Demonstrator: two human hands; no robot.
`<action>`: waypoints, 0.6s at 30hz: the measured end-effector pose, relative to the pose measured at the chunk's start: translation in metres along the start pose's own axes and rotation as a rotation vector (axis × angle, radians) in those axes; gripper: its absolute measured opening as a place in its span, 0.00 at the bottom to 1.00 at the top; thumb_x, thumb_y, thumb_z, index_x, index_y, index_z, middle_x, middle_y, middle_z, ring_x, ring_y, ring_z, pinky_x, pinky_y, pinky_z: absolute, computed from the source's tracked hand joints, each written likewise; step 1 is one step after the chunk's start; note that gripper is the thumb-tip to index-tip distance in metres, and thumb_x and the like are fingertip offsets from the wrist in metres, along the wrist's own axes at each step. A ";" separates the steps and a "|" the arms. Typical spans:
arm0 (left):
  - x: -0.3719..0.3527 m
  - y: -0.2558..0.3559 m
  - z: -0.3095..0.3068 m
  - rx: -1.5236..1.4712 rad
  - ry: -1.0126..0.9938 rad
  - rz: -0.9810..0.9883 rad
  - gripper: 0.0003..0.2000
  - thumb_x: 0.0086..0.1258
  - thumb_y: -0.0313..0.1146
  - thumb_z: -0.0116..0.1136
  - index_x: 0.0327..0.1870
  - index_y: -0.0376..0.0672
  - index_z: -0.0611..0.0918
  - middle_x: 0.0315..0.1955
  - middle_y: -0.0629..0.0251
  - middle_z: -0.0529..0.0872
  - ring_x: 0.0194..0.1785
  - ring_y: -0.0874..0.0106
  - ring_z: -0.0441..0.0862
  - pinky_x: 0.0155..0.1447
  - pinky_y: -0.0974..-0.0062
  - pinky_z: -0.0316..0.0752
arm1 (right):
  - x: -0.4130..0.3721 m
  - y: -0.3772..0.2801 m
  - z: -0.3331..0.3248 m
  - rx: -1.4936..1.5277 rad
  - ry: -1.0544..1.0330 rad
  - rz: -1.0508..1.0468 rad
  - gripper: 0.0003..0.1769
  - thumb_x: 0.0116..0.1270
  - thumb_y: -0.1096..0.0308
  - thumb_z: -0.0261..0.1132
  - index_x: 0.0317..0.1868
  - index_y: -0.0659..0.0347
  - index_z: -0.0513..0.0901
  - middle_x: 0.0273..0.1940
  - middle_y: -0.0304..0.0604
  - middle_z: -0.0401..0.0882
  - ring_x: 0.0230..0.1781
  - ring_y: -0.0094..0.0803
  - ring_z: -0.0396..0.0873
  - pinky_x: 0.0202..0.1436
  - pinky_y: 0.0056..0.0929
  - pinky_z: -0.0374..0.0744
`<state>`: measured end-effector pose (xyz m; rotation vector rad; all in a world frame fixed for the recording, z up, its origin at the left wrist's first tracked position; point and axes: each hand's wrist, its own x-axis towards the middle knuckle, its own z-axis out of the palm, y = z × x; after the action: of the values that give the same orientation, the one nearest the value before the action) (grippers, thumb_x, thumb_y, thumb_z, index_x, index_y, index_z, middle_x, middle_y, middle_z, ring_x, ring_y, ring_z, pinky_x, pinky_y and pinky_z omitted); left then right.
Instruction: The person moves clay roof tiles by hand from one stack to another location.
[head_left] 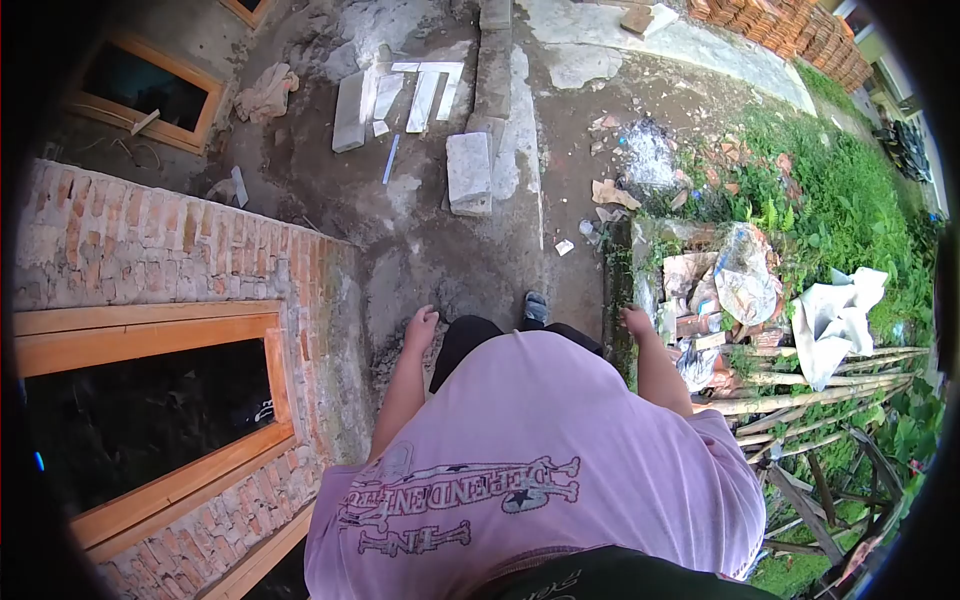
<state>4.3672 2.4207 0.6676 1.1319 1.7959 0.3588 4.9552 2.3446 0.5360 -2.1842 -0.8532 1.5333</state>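
My left hand (422, 328) hangs beside my dark shorts (463, 345), its fingers loosely curled and nothing visible in them. On the other side, my right hand (634, 320) hangs low with its fingers curled too; nothing shows in it, though its inner side is hidden. Neither hand touches an object. Between them, one foot in a dark sandal (536, 305) shows on the ground past my pink printed shirt (540, 430). Nearest my left hand is the edge of a brick wall (318, 270); nearest my right is a low mossy ledge (619, 270).
A pale block (469, 172), a thick slab (350, 112) and white strips (424, 98) lie ahead. An orange-framed window (150, 340) is on the left. Rubble, a plastic sack (747, 273), white sheeting (835, 320) and bamboo poles (800, 395) lie right. Stacked tiles (770, 30) stand beyond.
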 end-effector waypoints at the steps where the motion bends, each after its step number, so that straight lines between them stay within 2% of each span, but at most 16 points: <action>1: 0.012 0.018 -0.002 -0.118 0.027 -0.066 0.23 0.74 0.43 0.57 0.64 0.39 0.79 0.53 0.53 0.87 0.55 0.64 0.85 0.60 0.68 0.77 | 0.000 -0.027 -0.009 0.067 0.051 -0.021 0.28 0.69 0.61 0.62 0.67 0.65 0.75 0.46 0.45 0.84 0.42 0.32 0.82 0.39 0.31 0.78; 4: 0.063 -0.012 0.003 -0.039 -0.011 -0.052 0.23 0.74 0.43 0.57 0.64 0.39 0.79 0.52 0.53 0.87 0.54 0.63 0.85 0.60 0.67 0.77 | -0.007 -0.093 -0.027 0.135 0.124 -0.055 0.29 0.68 0.62 0.63 0.67 0.66 0.75 0.47 0.46 0.84 0.42 0.31 0.82 0.41 0.31 0.79; 7: 0.080 -0.037 0.006 0.061 -0.105 -0.081 0.23 0.74 0.43 0.58 0.64 0.37 0.79 0.52 0.52 0.87 0.54 0.65 0.84 0.60 0.66 0.77 | 0.001 -0.103 -0.029 0.096 0.146 -0.079 0.29 0.69 0.62 0.64 0.67 0.67 0.75 0.47 0.46 0.84 0.41 0.29 0.82 0.43 0.30 0.79; 9: 0.098 -0.062 0.008 -0.073 -0.503 -0.211 0.22 0.75 0.42 0.56 0.62 0.35 0.80 0.52 0.51 0.87 0.55 0.66 0.84 0.60 0.66 0.77 | 0.000 -0.115 -0.028 0.062 0.173 -0.156 0.30 0.69 0.62 0.64 0.68 0.68 0.74 0.48 0.46 0.84 0.43 0.30 0.83 0.46 0.29 0.79; 10: 0.086 -0.055 0.001 0.286 -0.500 0.031 0.20 0.76 0.39 0.54 0.62 0.34 0.79 0.49 0.54 0.87 0.52 0.66 0.84 0.58 0.66 0.77 | 0.002 -0.115 -0.026 0.124 0.160 -0.166 0.30 0.69 0.62 0.64 0.68 0.69 0.73 0.49 0.47 0.84 0.44 0.31 0.83 0.49 0.29 0.79; 11: 0.096 -0.038 -0.002 0.295 -0.515 0.033 0.20 0.76 0.39 0.54 0.62 0.34 0.79 0.49 0.54 0.87 0.52 0.66 0.84 0.58 0.66 0.77 | 0.005 -0.116 -0.026 0.131 0.169 -0.153 0.30 0.69 0.62 0.64 0.68 0.69 0.73 0.49 0.47 0.84 0.44 0.31 0.83 0.49 0.29 0.79; 13: 0.184 0.020 0.047 0.200 -0.520 -0.001 0.20 0.77 0.38 0.54 0.63 0.34 0.79 0.49 0.55 0.87 0.51 0.66 0.84 0.58 0.66 0.77 | 0.003 -0.131 -0.028 0.090 0.143 -0.101 0.31 0.69 0.61 0.64 0.68 0.69 0.72 0.50 0.47 0.85 0.46 0.32 0.83 0.50 0.30 0.79; 18: 0.294 0.041 0.040 -0.030 -0.518 -0.080 0.20 0.77 0.38 0.53 0.64 0.35 0.78 0.48 0.56 0.87 0.51 0.66 0.84 0.57 0.67 0.77 | 0.029 -0.174 -0.034 0.173 0.148 0.084 0.31 0.69 0.60 0.63 0.68 0.68 0.73 0.48 0.45 0.86 0.42 0.31 0.83 0.47 0.29 0.78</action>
<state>4.3871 2.6739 0.5090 1.0150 1.3674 0.0344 4.9448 2.4982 0.6288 -2.1978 -0.5672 1.4050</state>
